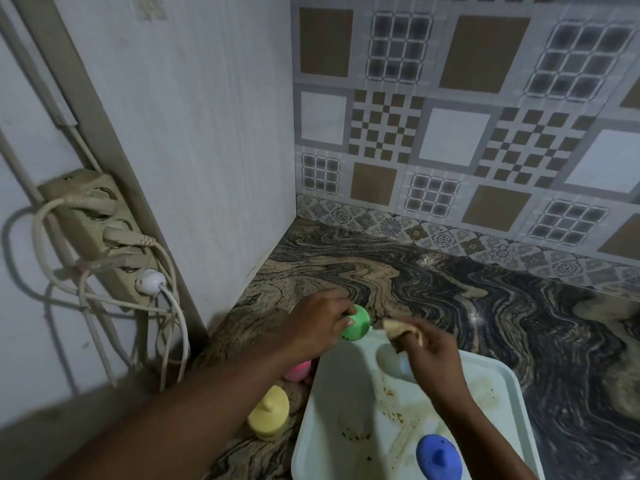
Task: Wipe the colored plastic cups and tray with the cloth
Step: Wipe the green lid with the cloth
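1. This looks like a corner of a home kitchen.
2. The back wall (485, 116), in the upper right of the frame, has tiles with brown squares, white squares and little checks, like the wall behind a kitchen counter.
3. The surface (450, 289), in the middle and right, is shiny stone with dark and tan swirls.
4. On the left a power strip (100, 233) hangs on a plain white wall, with many plugs and loose white cords (169, 306) in it.
5. A pale tray (346, 403) with brown food stains sits at the bottom of the frame.
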The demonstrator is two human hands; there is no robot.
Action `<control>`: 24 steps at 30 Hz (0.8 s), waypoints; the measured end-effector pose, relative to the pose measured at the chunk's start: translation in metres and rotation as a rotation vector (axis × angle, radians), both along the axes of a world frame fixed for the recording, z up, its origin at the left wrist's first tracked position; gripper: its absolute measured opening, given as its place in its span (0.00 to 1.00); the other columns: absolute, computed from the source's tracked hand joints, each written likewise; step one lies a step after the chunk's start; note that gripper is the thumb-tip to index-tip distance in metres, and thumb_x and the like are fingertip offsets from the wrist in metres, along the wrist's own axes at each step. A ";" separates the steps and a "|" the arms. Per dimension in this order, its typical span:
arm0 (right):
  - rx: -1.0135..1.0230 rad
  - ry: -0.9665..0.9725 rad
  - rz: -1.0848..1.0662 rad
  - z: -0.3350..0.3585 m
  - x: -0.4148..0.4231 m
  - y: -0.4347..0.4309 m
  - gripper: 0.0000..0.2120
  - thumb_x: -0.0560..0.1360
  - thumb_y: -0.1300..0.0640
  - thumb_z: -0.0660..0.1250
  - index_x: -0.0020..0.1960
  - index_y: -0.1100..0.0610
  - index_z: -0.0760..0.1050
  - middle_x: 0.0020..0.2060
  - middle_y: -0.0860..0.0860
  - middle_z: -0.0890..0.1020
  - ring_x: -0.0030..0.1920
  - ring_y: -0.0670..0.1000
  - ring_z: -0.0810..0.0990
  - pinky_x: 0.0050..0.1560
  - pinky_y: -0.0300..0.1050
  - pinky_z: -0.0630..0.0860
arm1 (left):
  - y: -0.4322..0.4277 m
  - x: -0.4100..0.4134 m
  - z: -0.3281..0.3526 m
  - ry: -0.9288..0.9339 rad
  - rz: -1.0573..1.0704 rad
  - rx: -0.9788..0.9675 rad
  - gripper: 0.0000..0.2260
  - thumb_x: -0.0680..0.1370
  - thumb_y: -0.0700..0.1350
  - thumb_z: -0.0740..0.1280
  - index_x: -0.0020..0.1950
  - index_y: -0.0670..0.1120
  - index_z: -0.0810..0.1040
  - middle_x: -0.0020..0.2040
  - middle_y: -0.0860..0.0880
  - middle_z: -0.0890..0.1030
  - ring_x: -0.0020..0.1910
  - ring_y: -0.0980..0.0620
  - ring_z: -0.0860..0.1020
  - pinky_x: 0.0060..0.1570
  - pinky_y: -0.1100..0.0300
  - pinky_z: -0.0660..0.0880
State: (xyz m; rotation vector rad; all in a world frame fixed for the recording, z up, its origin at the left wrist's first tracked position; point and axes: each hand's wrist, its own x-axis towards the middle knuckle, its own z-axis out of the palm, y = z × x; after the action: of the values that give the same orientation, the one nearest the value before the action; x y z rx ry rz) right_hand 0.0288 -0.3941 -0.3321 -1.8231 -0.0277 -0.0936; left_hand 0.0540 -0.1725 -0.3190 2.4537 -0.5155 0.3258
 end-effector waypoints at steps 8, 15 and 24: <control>0.551 0.262 -0.045 0.017 -0.003 0.032 0.20 0.85 0.46 0.55 0.60 0.55 0.82 0.49 0.59 0.87 0.49 0.59 0.84 0.49 0.55 0.77 | -0.029 0.000 -0.005 -0.190 0.008 -0.032 0.06 0.75 0.40 0.69 0.51 0.42 0.79 0.47 0.45 0.77 0.45 0.44 0.77 0.41 0.51 0.77; 0.233 0.120 -0.056 0.016 0.004 0.019 0.09 0.79 0.65 0.68 0.57 0.57 0.81 0.43 0.56 0.85 0.32 0.42 0.82 0.30 0.37 0.76 | -0.037 -0.003 -0.005 -0.126 0.013 -0.094 0.05 0.76 0.47 0.68 0.48 0.47 0.79 0.44 0.51 0.76 0.45 0.50 0.75 0.44 0.52 0.75; 0.221 0.078 0.055 0.023 0.016 0.004 0.09 0.80 0.64 0.67 0.53 0.55 0.84 0.44 0.56 0.88 0.45 0.57 0.87 0.44 0.56 0.85 | -0.029 0.031 0.034 0.712 -0.010 -0.471 0.09 0.80 0.46 0.70 0.55 0.42 0.84 0.41 0.50 0.83 0.37 0.56 0.78 0.36 0.63 0.75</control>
State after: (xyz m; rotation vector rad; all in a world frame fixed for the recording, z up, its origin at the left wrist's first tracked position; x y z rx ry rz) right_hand 0.0446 -0.3902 -0.3088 -1.6031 -0.0113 0.0134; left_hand 0.0848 -0.2014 -0.2853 1.9252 -0.1158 -0.3886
